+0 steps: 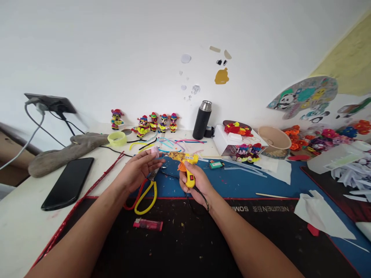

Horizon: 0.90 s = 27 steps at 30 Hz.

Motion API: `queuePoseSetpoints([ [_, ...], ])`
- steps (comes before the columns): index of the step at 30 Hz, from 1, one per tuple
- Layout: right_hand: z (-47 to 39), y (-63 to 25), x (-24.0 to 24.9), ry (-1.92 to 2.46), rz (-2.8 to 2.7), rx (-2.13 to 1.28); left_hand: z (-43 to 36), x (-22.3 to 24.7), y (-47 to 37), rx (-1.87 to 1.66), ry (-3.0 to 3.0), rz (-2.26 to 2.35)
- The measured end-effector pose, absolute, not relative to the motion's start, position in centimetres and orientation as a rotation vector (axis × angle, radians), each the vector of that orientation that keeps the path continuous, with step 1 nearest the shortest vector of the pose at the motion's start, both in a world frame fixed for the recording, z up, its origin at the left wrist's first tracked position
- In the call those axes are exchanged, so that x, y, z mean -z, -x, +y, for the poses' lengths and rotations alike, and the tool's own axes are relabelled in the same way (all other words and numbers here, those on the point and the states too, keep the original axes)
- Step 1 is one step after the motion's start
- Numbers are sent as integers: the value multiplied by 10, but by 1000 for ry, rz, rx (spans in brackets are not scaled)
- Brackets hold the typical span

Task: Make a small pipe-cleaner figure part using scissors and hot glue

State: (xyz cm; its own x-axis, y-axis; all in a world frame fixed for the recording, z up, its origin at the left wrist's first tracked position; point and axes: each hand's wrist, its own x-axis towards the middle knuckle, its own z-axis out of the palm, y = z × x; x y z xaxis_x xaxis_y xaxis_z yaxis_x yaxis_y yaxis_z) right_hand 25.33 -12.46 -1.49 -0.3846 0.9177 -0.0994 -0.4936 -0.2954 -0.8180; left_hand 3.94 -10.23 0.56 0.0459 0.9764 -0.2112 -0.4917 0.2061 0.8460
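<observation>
My right hand [197, 181] is wrapped round the handle of a yellow hot glue gun [190, 170], its orange trigger under the fingers and its nozzle pointing left. Pinched between the thumb and fingers of my left hand [142, 168] is a small pale pinkish piece [155, 151], close to the nozzle tip; its exact kind is too small to make out. Beneath my left hand lie scissors [146, 199] with red and yellow handles. A pink lighter [147, 224] rests on the dark mat nearer to me.
Several small colourful figures [143, 125] stand along the wall, with pipe cleaners [171, 143] scattered before them. A black thermos [202, 120] stands behind the glue gun. At left are a phone [68, 183] and yellow tape roll [117, 138]; at right, a white box [220, 141] and tissue [321, 216].
</observation>
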Motion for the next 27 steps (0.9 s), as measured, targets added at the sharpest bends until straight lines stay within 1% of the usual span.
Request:
queuePoseSetpoints([
  [20, -132, -252, 15, 737, -886, -1843, -102, -5, -40, -1281, -684, 951],
  [27, -134, -254, 12, 740, -901, -1840, -103, -6, -40, -1267, -773, 993],
])
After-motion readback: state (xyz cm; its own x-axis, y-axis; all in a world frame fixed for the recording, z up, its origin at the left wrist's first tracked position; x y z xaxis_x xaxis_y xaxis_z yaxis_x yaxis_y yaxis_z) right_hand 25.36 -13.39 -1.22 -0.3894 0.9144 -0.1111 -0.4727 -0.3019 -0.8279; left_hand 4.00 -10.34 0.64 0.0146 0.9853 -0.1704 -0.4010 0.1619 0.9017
